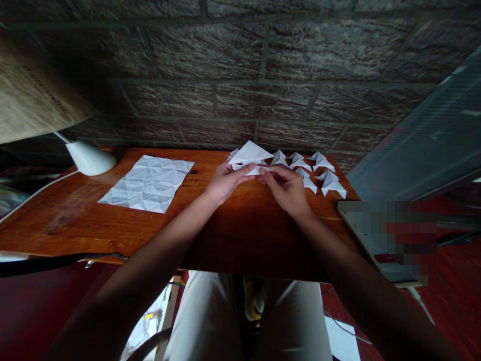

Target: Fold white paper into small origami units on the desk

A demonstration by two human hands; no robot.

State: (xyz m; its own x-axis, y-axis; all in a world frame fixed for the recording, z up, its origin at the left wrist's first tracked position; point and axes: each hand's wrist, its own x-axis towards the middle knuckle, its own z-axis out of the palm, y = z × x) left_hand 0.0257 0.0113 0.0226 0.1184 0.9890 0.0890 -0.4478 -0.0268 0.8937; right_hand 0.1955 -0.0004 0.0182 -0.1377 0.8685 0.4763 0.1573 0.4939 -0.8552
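Between my two hands is a partly folded white sheet of paper [251, 152], with a triangular flap standing up toward the wall. My left hand [222, 184] grips its left side, thumb laid along the lower folded edge. At the right end of that edge, my right hand [287, 186] pinches the paper between thumb and fingers. Several folded paper pieces [332, 183] with pointed tips stand just beyond and to the right of my right hand. Part of another folded piece shows behind the held paper, mostly hidden by it.
A creased white sheet [148, 184] lies flat on the wooden table [259, 235], left of my hands. At the far left stands a white-based lamp [90, 158] with its cord. A dark brick wall [240, 100] rises behind the table. A grey panel [409, 130] borders the right side.
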